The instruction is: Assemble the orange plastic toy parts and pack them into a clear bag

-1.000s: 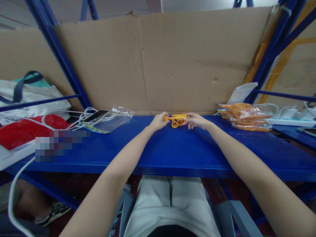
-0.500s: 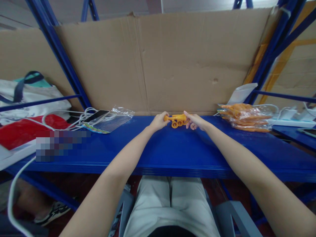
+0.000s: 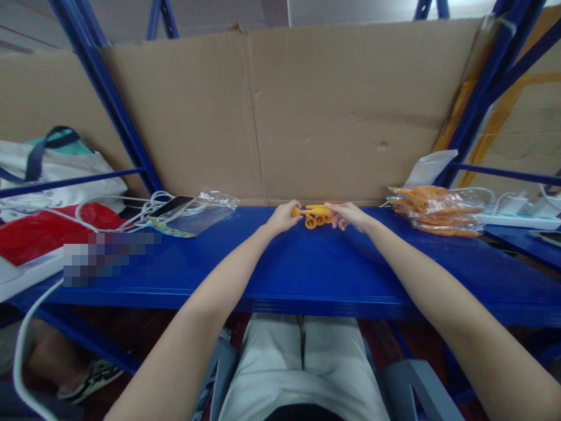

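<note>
An orange-yellow plastic toy (image 3: pixel 319 214) with a ribbed shaft and several round, cup-like parts along its lower side is at the back of the blue table (image 3: pixel 302 269). My left hand (image 3: pixel 284 217) is closed around its left end. At its right end, my right hand (image 3: pixel 348 216) pinches it between thumb and fingers, with the lower fingers curled loosely. The parts of the toy under my fingers are hidden.
On the right lie clear bags of orange plastic pieces (image 3: pixel 436 210) beside a white power strip (image 3: pixel 521 219). To the left are an opened clear packet (image 3: pixel 193 219), a phone (image 3: pixel 170 206), white cables and a red bag (image 3: pixel 56 231). A cardboard panel (image 3: pixel 315 111) stands behind.
Both hands keep hold of the toy in nearly the same place. My right thumb and fingers have shifted slightly on its right end.
</note>
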Demonstrator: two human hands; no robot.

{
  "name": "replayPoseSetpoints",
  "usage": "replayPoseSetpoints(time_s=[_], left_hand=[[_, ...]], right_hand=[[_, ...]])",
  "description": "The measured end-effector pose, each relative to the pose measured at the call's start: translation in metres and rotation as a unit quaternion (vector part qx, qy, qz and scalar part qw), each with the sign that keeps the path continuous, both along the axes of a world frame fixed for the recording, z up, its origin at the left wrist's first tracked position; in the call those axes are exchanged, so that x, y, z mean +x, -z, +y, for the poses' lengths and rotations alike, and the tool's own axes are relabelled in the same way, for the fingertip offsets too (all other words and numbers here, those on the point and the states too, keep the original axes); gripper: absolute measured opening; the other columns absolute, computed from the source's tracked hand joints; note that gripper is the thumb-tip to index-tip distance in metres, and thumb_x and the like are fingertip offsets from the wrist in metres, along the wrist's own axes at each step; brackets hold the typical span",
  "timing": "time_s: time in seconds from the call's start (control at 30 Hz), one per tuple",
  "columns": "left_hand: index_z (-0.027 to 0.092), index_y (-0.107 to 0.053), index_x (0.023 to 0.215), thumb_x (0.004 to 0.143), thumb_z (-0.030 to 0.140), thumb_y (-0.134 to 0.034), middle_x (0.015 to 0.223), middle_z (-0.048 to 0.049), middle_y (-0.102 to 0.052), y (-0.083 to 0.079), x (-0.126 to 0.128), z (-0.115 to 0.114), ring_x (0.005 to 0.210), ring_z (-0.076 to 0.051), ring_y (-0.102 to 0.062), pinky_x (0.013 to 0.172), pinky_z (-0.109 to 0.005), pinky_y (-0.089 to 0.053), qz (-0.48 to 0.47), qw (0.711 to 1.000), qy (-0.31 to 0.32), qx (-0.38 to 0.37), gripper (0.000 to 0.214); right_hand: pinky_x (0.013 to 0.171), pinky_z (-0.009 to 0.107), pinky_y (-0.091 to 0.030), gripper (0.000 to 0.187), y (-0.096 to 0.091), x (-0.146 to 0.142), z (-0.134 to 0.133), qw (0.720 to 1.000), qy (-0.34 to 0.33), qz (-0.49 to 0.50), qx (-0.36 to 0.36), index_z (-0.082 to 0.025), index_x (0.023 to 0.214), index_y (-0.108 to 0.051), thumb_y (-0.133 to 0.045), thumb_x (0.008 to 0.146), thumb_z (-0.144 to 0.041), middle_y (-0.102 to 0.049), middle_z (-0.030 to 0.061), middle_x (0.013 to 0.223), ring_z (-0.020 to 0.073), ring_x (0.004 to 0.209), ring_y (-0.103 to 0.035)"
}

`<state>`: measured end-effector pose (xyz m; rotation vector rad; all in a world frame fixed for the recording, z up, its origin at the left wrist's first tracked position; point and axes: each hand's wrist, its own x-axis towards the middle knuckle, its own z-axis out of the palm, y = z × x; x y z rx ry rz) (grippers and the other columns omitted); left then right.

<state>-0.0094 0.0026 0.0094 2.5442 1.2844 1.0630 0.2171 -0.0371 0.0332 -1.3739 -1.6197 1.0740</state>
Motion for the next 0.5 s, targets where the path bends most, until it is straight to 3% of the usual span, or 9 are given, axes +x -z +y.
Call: replayPoseSetpoints(time_s=[0.37, 0.5], left_hand=[[0.019, -0.055, 0.093, 0.077, 0.017, -0.066, 0.068, 0.0032, -0.061, 0.003, -0.002, 0.004, 0.061, -0.012, -0.058, 0.062, -0.022, -0.041, 0.004, 1.000, 0.000, 0.018, 0.020], [0.019, -0.054, 0.094, 0.077, 0.017, -0.067, 0.064, 0.0051, -0.059, 0.001, -0.001, 0.003, 0.056, -0.010, -0.056, 0.059, -0.021, -0.041, -0.004, 1.000, -0.001, 0.004, 0.021]], right_hand=[[0.031, 0.015, -0.021, 0.039, -0.003, -0.011, -0.002, 0.999, 0.036, 0.019, -0.036, -0.016, 0.068, -0.051, -0.047, 0.096, -0.042, -0.045, -0.0040, 0.037, 0.0037, 0.029, -0.033], [0.030, 0.015, -0.022, 0.039, -0.002, -0.008, -0.002, 0.999, 0.008, 0.014, -0.046, -0.015, 0.076, -0.053, -0.042, 0.098, -0.045, -0.051, -0.0017, 0.043, 0.0039, 0.029, -0.034]])
